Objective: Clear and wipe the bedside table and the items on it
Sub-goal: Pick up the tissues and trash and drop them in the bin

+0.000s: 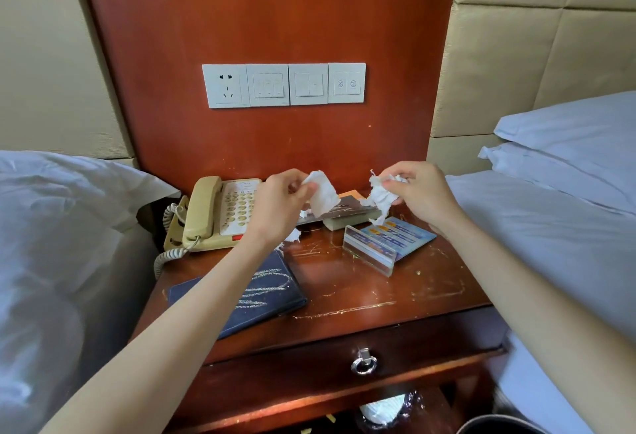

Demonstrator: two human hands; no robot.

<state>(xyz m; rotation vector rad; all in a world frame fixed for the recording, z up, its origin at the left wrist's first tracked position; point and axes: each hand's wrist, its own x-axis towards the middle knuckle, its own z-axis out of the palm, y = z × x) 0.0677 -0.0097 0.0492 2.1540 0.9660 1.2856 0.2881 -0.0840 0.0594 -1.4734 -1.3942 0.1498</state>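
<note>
A scratched reddish wooden bedside table (344, 289) stands between two beds. My left hand (278, 206) pinches a white tissue piece (322, 192) above the table's back. My right hand (421, 192) grips a second crumpled white tissue (380, 194). The two pieces hang apart. On the table sit a beige corded telephone (213, 217) at the back left, a dark blue folder (261, 296) at the front left, a clear acrylic card stand (370, 251) with a blue printed card (399, 236), and a flat box (347, 217) under the tissues. Small tissue scraps (294, 234) lie near the phone.
White pillows lie on the left bed (51, 227) and the right bed (568, 165). A socket and switch panel (284, 84) is on the wooden wall panel. The drawer has a ring pull (364, 363). Crumpled plastic (389, 408) lies on the lower shelf. A dark bin rim (499, 425) shows at the bottom right.
</note>
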